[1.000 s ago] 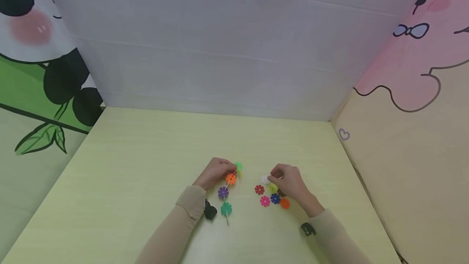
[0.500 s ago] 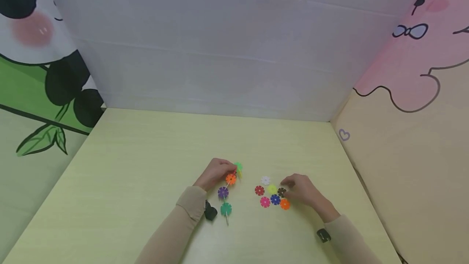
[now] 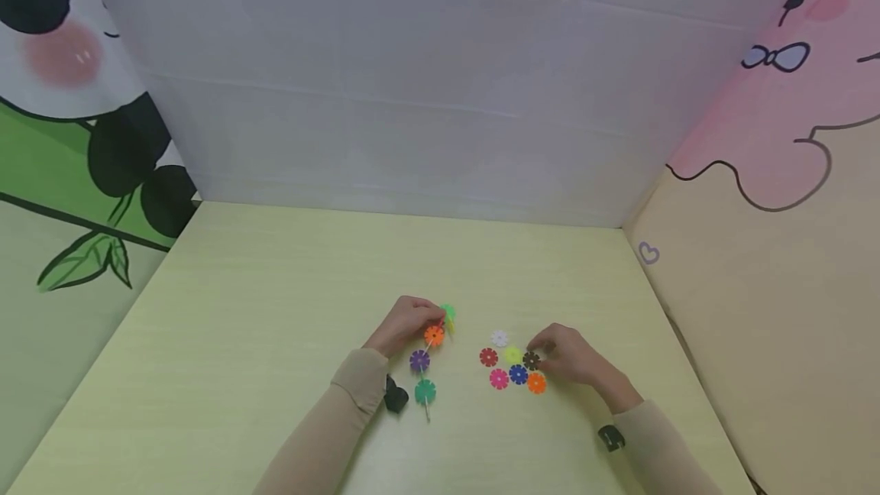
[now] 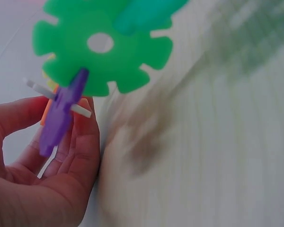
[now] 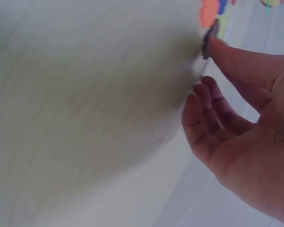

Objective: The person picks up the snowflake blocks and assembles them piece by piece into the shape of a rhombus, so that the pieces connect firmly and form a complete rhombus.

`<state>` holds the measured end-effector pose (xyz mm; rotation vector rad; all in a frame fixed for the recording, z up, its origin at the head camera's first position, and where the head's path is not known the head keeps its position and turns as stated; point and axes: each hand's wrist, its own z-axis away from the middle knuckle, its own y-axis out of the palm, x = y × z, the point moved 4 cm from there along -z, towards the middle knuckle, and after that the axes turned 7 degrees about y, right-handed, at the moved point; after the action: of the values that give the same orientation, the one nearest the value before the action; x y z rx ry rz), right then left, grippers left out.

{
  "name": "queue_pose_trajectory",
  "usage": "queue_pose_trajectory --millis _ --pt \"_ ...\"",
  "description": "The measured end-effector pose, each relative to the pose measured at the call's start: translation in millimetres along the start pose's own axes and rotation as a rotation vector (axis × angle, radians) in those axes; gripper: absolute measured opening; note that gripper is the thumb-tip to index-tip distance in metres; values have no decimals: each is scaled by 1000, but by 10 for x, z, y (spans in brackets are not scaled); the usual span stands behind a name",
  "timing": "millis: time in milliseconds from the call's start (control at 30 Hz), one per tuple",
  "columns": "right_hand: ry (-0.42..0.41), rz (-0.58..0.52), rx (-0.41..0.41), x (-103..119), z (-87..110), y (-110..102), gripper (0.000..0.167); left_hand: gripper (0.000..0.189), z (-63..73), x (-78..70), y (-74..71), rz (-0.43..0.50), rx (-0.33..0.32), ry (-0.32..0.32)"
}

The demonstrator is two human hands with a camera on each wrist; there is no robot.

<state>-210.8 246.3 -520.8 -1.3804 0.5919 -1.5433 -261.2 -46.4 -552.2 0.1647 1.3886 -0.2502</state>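
My left hand (image 3: 409,323) pinches the far part of a chain of interlocking plastic discs, next to its orange disc (image 3: 434,336). A purple disc (image 3: 419,360) and a green disc (image 3: 425,391) follow toward me, with thin pieces edge-on between. Beyond my fingertips is a light green disc (image 3: 448,313). The left wrist view shows the notched green disc (image 4: 132,61) large in front of the hand. My right hand (image 3: 574,357) is at a black disc (image 3: 532,360) on the table. Its thumb (image 5: 236,56) touches the disc, while the other fingers curl loosely apart from it.
Beside the black disc lie loose white (image 3: 499,338), red (image 3: 489,357), yellow (image 3: 512,355), pink (image 3: 499,379), blue (image 3: 519,374) and orange discs (image 3: 536,383). A pale wall (image 3: 440,98) closes off the back of the table (image 3: 289,273); printed panels stand at both sides.
My right hand has moved right and toward me, from over the white and yellow discs to the black disc, uncovering the loose discs. The left hand and chain have stayed in place.
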Motion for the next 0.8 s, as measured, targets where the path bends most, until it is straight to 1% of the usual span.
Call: queue_pose_trajectory --millis 200,433,533,667,800 --pt "-13 4 28 -28 2 -3 33 15 -5 10 11 -3 8 -8" --pt "-36 31 16 -32 -32 4 31 14 2 -20 -7 6 10 -5" --pt "-43 24 28 -21 -33 10 30 15 16 -32 -2 6 11 -2" --pt "-74 37 45 -14 -43 26 29 15 30 -43 8 8 4 1" --pt "-73 62 57 -22 -66 42 29 15 30 -40 10 1 -3 -2"
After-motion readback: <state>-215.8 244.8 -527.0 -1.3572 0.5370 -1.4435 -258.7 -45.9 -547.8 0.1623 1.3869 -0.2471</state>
